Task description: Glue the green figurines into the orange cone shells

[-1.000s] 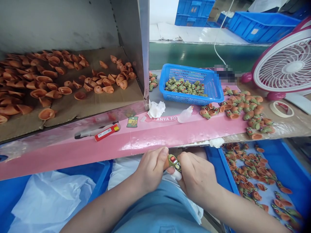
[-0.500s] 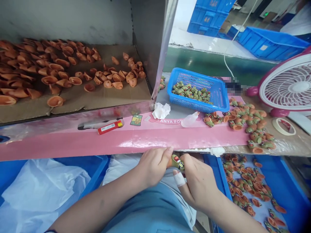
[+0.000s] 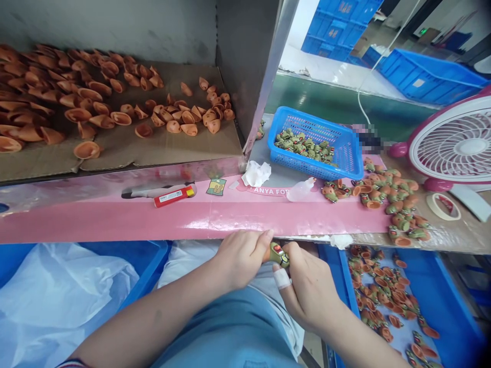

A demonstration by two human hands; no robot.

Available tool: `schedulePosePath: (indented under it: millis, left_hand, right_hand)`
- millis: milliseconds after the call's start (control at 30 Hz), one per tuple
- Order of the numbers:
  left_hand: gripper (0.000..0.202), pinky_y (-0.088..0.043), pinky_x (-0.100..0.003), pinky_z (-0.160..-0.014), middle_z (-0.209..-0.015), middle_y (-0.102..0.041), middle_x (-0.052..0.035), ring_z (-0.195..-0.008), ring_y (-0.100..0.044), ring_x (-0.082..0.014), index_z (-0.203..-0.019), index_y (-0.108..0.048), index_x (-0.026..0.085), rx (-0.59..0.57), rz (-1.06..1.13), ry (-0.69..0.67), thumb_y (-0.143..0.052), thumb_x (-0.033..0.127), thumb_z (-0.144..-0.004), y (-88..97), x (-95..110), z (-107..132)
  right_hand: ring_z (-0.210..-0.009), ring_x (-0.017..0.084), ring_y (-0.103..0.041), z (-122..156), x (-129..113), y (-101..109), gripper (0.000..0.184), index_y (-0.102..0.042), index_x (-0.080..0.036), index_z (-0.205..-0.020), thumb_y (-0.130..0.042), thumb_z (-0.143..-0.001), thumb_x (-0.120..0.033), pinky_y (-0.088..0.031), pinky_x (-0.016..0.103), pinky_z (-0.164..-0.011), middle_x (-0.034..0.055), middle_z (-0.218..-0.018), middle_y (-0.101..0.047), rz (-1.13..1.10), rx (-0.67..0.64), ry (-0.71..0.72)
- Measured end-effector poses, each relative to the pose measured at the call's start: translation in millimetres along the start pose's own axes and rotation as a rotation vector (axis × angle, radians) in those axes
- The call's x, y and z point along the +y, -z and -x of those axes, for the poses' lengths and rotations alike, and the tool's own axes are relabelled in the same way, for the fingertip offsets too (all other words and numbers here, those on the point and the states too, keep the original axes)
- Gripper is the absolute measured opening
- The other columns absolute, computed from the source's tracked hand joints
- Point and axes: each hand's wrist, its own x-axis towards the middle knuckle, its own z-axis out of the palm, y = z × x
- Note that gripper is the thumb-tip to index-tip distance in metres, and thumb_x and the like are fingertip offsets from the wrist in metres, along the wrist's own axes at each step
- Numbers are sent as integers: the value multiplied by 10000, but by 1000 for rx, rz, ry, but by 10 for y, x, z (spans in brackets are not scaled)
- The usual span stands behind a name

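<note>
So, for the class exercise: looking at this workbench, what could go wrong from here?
The small green-and-orange figure is pinched between the left hand and right hand, so it might slip and fall. The white-wrapped finger may weaken the right hand's grip. Loose figures heaped near the edge of the bench could tumble into the blue crate below.

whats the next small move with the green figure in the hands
Probably lower the green figure into the blue crate on the right: the left hand and right hand grip it, its orange shell looks seated, and similar joined pieces lie in that crate.
</note>
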Motion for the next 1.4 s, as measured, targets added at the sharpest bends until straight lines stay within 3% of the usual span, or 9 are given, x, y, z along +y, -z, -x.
schedulePosePath:
  millis: [200,500,800,967,1400]
  left_hand:
    - [428,-226,-263,-508,-476,-339,38,-485,-330,-124,-514,-281,199,11,27,12,-171,387,-883,9,-34,-6]
    - [449,-303,-240,-533,-487,-387,43,-503,-376,-109,-516,-340,196,-33,330,-53,-189,397,-888,7,-75,-3]
    - [503,-228,-251,-463,-409,-331,39,-417,-318,-101,-439,-274,199,-62,177,-21,-180,422,-880,82,-42,-45]
    - [491,-168,-260,-458,-424,-246,44,-428,-262,-101,-443,-236,198,-9,73,-44,-201,436,-871,68,-36,-63]
    - [481,-187,-263,-447,-405,-200,49,-413,-236,-110,-435,-182,205,-83,144,-8,-207,391,-877,9,13,-33]
  right_hand:
    - [-527,134,-466,-32,28,-24,242,-411,-167,-759,-253,-872,-312,-306,238,-488,8,-599,-493,-36,0,-2]
    - [-519,118,-428,-29,65,10,270,-398,-175,-722,-254,-887,-333,-296,226,-489,-1,-593,-464,-85,32,41]
    - [-538,134,-414,-8,34,-27,260,-412,-168,-724,-271,-884,-317,-279,240,-508,13,-597,-466,42,131,107]
    - [-541,139,-408,16,5,-42,269,-408,-167,-717,-269,-885,-324,-269,250,-511,19,-600,-466,50,141,109]
    - [-506,134,-399,75,-61,-107,280,-384,-182,-675,-252,-887,-309,-249,255,-488,10,-554,-456,103,168,78]
